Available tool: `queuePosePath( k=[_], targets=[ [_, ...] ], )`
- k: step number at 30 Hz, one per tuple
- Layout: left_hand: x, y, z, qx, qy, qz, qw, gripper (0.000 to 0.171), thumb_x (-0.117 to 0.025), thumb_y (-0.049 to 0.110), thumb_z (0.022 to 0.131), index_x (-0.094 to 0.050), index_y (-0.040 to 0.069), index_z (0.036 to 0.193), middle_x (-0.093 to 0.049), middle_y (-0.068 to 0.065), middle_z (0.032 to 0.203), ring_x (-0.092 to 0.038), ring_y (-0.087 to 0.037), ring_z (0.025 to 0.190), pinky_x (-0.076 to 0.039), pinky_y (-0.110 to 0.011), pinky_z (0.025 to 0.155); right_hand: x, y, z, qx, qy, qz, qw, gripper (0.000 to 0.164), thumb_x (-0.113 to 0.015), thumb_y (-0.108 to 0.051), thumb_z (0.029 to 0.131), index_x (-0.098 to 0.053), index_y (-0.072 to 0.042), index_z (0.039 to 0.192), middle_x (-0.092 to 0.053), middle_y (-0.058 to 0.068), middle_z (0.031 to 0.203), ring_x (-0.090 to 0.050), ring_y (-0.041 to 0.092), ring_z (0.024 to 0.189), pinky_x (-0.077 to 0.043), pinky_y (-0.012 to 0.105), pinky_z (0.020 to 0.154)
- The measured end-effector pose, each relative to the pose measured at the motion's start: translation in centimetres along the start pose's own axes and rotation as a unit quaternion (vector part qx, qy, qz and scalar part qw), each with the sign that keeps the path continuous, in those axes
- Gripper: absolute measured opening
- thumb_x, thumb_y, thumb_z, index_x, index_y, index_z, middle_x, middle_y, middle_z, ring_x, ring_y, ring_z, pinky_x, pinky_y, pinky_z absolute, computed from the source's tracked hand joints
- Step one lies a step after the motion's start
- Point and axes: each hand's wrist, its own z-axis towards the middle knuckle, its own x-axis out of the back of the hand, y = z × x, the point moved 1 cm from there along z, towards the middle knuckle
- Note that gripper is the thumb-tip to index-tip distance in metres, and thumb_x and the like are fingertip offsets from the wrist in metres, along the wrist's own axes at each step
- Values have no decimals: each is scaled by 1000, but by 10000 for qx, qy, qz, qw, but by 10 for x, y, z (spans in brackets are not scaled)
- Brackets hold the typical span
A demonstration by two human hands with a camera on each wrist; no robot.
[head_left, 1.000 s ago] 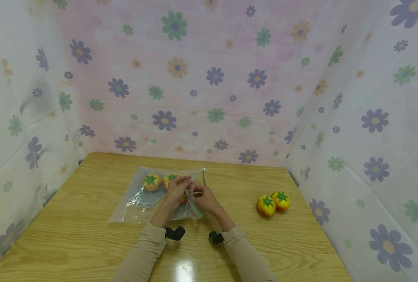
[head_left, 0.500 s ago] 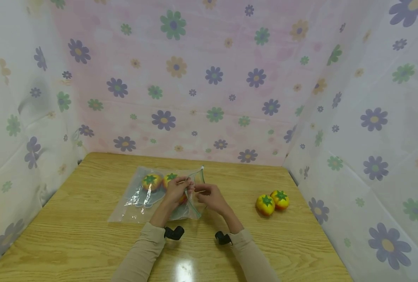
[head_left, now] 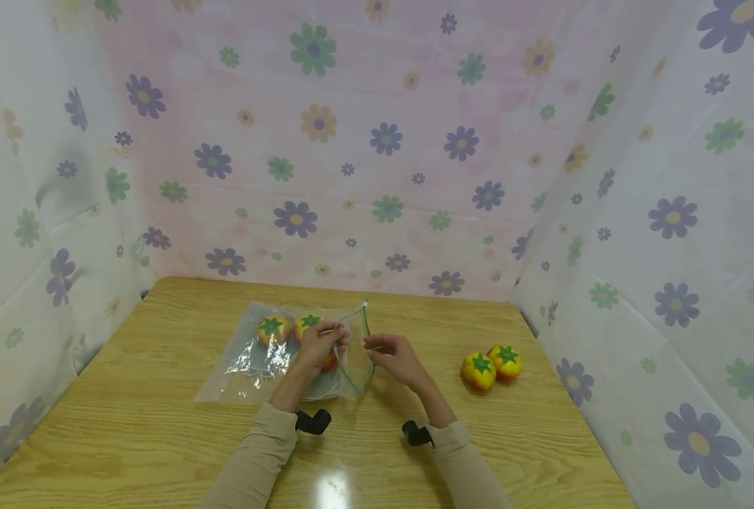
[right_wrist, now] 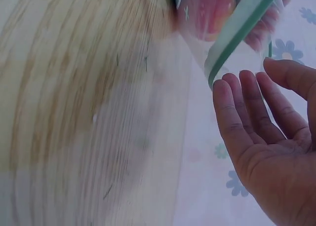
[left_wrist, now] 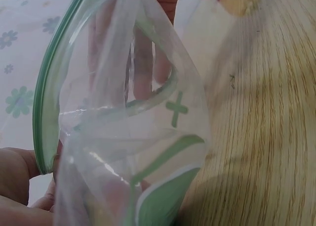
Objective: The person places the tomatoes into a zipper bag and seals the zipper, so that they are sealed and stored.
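Observation:
A clear zip-lock bag (head_left: 230,385) with a green-edged mouth lies on the table, left of centre. Inside it are yellow-red toy fruits with green leafy tops: one on the left (head_left: 275,330), one beside it (head_left: 305,325) partly behind my left hand, and a reddish one (head_left: 329,362) near the mouth. My left hand (head_left: 315,348) pinches one side of the bag's mouth, thumb and fingers on the rim in the left wrist view. My right hand (head_left: 399,359) is by the opposite side of the mouth, its relaxed, empty fingers (right_wrist: 229,117) right at the green edge (right_wrist: 239,31).
Two similar toy fruits, a nearer one (head_left: 479,371) and a farther one (head_left: 505,361), sit side by side on the wooden table (head_left: 530,438) at the right. Flower-patterned cloth (head_left: 390,170) surrounds the table at the back and sides.
My right hand has drawn back to the right, out of the bag's mouth. The mouth now stands wider. My left hand has stayed at the rim.

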Motion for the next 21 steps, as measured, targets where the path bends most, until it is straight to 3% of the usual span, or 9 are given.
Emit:
queuePosePath(
  k=[6, 13, 21],
  targets=[
    [0, 0, -1, -2, 1, -32, 10000, 32, -61, 2, 101, -55, -14, 128, -72, -14, 98, -67, -10, 75, -57, -18, 66, 13, -19, -14, -68, -53, -52, 9999, 33, -58, 0, 101, -59, 14, 131, -61, 35, 128, -62, 48, 114, -59, 34, 89],
    [0, -2, 1, -30, 14, 14, 10000, 29, -60, 2, 101, -57, -13, 126, -72, -12, 95, -68, -10, 74, -59, -19, 67, 26, -19, -23, -66, 124, -88, 9999, 32, -60, -1, 101, -60, 13, 130, -60, 37, 127, -63, 47, 114, -59, 30, 89],
    [0, -3, 0, -34, 59, 73, 10000, 28, -61, 2, 101, -59, -13, 124, -73, -9, 92, -68, -9, 72, -59, -19, 66, 42, -13, -29, -165, 284, -183, 9993, 31, -60, -2, 101, -62, 10, 130, -65, 30, 125, -63, 46, 114, -59, 28, 89]
  ],
)
